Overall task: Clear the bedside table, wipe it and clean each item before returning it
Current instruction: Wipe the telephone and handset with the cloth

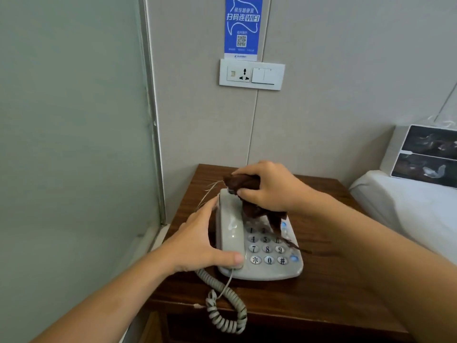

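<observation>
A grey corded telephone [268,256] sits on the dark wooden bedside table [329,280], its handset [231,231] in the cradle on the left side. My left hand [200,243] wraps around the handset from the left, thumb lying across its lower end. My right hand [269,189] grips a bunched dark brown cloth [249,204] and presses it on the top of the phone, above the keypad. A tail of the cloth hangs over the number keys. The coiled cord [222,308] spills over the table's front edge.
A wall socket and switch plate [252,74] and a blue WiFi sticker [243,27] are on the wall behind. A frosted glass panel [74,144] stands at the left. A white bed [408,211] with a picture box [425,157] on it lies at the right.
</observation>
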Available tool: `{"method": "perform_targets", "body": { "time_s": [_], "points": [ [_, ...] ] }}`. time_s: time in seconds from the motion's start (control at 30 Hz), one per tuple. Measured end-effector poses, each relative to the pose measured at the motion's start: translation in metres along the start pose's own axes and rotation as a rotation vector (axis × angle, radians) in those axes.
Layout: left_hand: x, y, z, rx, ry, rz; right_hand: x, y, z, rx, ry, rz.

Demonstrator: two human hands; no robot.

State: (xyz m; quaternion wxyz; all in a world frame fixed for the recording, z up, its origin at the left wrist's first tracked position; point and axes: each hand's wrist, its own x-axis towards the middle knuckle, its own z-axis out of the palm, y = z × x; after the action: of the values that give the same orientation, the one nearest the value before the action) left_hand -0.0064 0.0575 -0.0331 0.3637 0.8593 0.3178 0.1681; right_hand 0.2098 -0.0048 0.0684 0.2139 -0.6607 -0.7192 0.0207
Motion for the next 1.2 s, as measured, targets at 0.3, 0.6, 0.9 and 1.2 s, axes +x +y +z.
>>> {"method": "perform_targets", "body": {
  "time_s": [0.3,0.6,0.9,1.2],
  "points": [
    [0.001,0.003,0.000,0.079,0.012,-0.098,0.011,0.018,0.039,-0.078,-0.185,-0.048],
    [-0.003,0.004,0.003,0.131,-0.043,-0.186,-0.004,0.001,0.025,-0.147,-0.241,-0.201],
    [-0.005,0.011,0.000,0.137,-0.068,-0.169,-0.002,0.002,0.029,-0.202,-0.136,-0.169],
    [-0.007,0.013,-0.001,0.143,-0.077,-0.149,0.010,-0.007,0.030,-0.173,-0.142,-0.185]
  ]
}}
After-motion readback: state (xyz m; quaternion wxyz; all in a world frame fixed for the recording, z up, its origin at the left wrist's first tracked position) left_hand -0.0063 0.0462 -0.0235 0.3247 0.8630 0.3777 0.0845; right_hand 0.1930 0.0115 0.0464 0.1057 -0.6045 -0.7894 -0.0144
